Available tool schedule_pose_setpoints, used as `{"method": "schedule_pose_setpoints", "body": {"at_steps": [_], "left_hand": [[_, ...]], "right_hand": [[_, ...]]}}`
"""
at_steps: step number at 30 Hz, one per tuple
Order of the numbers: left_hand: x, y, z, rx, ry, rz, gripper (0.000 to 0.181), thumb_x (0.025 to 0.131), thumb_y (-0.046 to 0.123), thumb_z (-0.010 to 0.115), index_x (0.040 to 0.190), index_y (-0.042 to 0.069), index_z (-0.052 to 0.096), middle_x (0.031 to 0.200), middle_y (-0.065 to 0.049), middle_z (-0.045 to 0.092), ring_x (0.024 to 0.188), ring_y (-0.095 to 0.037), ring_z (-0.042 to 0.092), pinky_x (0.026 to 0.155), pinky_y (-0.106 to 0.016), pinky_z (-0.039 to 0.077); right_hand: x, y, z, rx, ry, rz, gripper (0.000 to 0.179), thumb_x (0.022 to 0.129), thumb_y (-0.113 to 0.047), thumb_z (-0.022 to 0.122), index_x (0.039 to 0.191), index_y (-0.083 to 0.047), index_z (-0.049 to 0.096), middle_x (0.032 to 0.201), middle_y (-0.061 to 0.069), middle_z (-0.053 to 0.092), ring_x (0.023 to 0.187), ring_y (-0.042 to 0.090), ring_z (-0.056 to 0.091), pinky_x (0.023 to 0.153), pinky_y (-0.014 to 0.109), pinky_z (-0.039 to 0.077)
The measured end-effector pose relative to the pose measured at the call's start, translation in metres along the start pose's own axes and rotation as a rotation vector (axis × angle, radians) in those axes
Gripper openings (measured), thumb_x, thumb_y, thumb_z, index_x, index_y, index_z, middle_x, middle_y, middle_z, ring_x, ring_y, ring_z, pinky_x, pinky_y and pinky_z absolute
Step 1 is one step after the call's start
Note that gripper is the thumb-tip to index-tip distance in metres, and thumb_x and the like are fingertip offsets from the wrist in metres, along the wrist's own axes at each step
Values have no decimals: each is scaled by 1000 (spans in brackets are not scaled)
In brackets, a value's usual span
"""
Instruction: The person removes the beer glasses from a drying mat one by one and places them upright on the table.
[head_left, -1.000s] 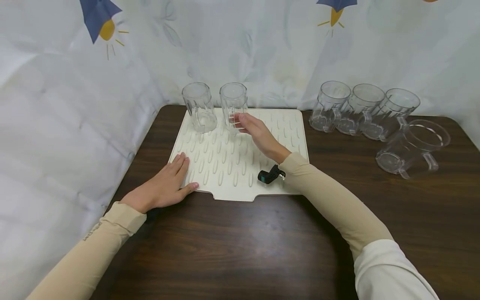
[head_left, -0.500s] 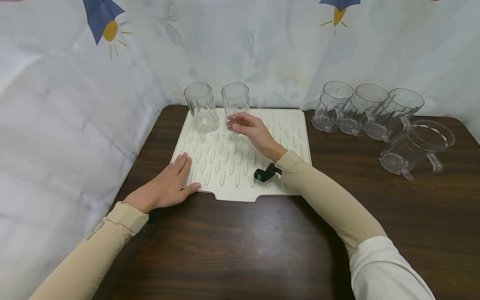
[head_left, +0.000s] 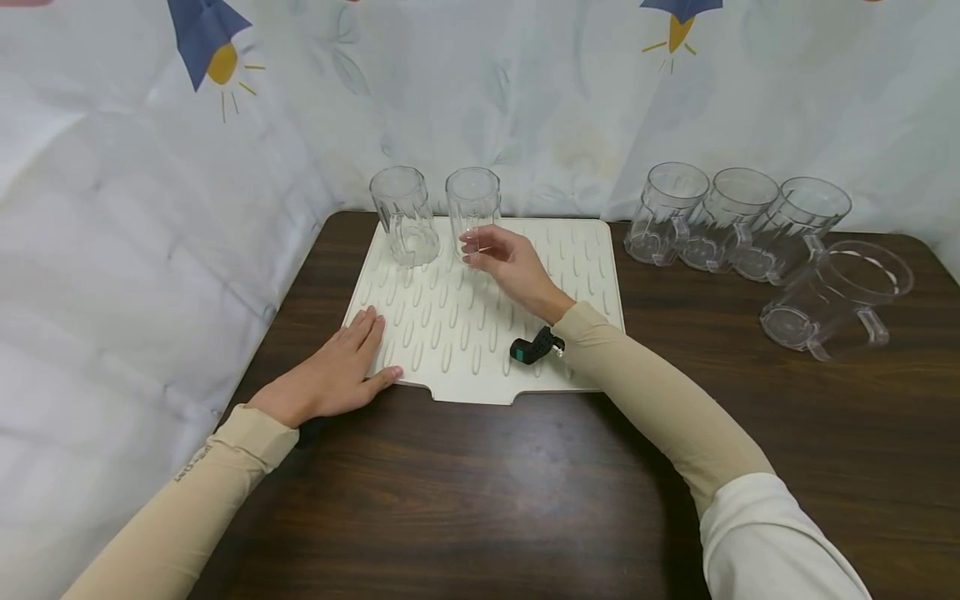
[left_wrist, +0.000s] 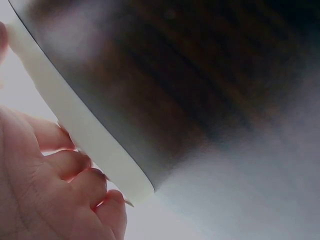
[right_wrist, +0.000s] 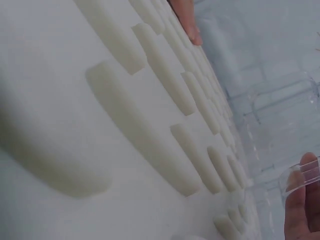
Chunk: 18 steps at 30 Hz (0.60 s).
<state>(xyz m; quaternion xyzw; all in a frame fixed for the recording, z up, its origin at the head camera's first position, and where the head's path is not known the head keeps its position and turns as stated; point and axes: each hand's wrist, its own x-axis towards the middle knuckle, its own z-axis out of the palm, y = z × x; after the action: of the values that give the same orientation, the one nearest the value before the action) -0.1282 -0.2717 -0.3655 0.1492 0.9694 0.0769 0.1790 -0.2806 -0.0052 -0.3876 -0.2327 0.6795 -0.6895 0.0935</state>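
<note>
Mug (head_left: 472, 200), gripped at its handle (right_wrist: 304, 179) by the right hand (head_left: 513, 265), should stand level while the flat left hand (head_left: 332, 367) steadies the mat (head_left: 427, 335).

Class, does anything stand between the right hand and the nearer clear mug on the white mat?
Nothing visible does: the right hand has the nearer mug by its handle. The other mug on the white mat stands apart, further left, out of the way.
</note>
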Motion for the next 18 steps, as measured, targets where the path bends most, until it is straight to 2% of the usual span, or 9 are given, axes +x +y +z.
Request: {"method": "schedule_pose_setpoints", "body": {"at_steps": [7,13,18], "left_hand": [[-2,3,-2,1,6,-1,90,107,50,48,161,-12,11,171,-33,4,161,-49,6,129,-66,16],[-2,4,-3,4,7,-2,89,107,49,48,161,-12,12,171,-33,4,161,-49,7,129,-66,16],[-2,2,-1,3,5,-4,89,107,49,48,161,-12,12,171,-33,4,161,-50,7,129,-66,16]], "right_hand": [[-2,-1,0,-26,14,-8,28,101,4,59,129,2,63,126,22,66,118,35,70,103,32,59],[-6,-3,-1,-79,22,-10,25,102,2,57,126,-2,64,121,17,68,111,25,71,102,31,59],[-8,-4,-1,-99,21,-15,24,103,2,57,125,-3,64,118,15,68,109,23,71,100,32,59]]}}
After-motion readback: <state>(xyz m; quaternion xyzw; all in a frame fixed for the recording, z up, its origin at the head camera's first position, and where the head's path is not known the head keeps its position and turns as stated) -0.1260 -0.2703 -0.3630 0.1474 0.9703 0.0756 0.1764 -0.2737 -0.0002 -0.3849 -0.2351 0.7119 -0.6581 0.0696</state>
